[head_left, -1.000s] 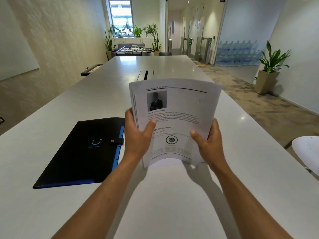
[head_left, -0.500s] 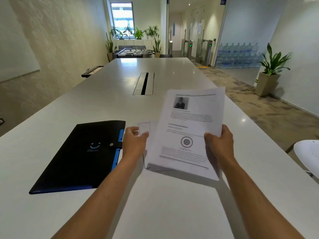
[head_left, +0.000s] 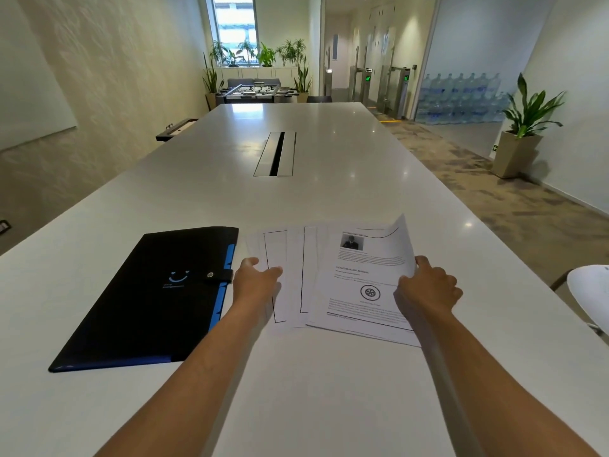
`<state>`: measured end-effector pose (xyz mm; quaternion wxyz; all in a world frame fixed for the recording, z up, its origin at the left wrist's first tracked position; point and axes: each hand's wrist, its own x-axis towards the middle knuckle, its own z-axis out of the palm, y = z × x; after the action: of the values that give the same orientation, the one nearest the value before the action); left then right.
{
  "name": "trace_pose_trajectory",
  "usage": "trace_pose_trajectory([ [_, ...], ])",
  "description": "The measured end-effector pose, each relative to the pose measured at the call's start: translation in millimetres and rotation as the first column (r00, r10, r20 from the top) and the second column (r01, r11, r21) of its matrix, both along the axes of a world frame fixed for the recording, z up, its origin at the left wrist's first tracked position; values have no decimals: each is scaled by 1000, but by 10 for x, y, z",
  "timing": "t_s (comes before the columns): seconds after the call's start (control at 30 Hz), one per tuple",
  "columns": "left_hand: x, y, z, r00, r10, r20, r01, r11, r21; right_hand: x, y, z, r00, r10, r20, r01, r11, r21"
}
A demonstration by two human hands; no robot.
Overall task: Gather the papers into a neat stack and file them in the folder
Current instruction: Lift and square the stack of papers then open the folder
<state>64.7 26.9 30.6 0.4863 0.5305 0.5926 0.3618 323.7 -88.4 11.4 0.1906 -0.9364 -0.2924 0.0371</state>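
My left hand lay spread on the fanned papers; my right hand pinched the top sheet's edge. The shut folder lay just left.

Bright, even indoor illumination. Daylight enters through the far window, which is overexposed to near white, and ceiling lamps add small specular highlights on the glossy white table. A broad pale reflection of the window lies on the table's far end. Soft, diffuse shadows fall beneath both forearms and under the lifted right edge of the papers. Wide-angle distortion bows the walls and table edges outward toward the frame borders. The printed text on the sheets is too soft to read, and distant objects appear slightly blurred and smeared by compression.
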Motion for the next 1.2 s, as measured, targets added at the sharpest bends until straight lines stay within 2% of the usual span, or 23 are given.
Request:
trace_pose_trajectory([
  [0.3,5,121,34,998,34,59,-30,997,-69,-228,217,24,990,134,-44,-133,991,30],
  [0.6,67,150,-3,990,8,139,7,994,-111,-538,385,-30,961,259,-101,-247,963,111],
  [0.73,62,179,-18,996,-18,87,26,994,-101,-665,411,-64,958,280,-63,-270,954,132],
  [0.97,-28,319,27,936,47,350,53,961,-272,-672,392,-62,958,274,-81,-260,954,150],
  [1.2,-130,339,79,957,-125,261,219,903,-369,-687,325,-57,956,272,-110,-245,946,211],
])
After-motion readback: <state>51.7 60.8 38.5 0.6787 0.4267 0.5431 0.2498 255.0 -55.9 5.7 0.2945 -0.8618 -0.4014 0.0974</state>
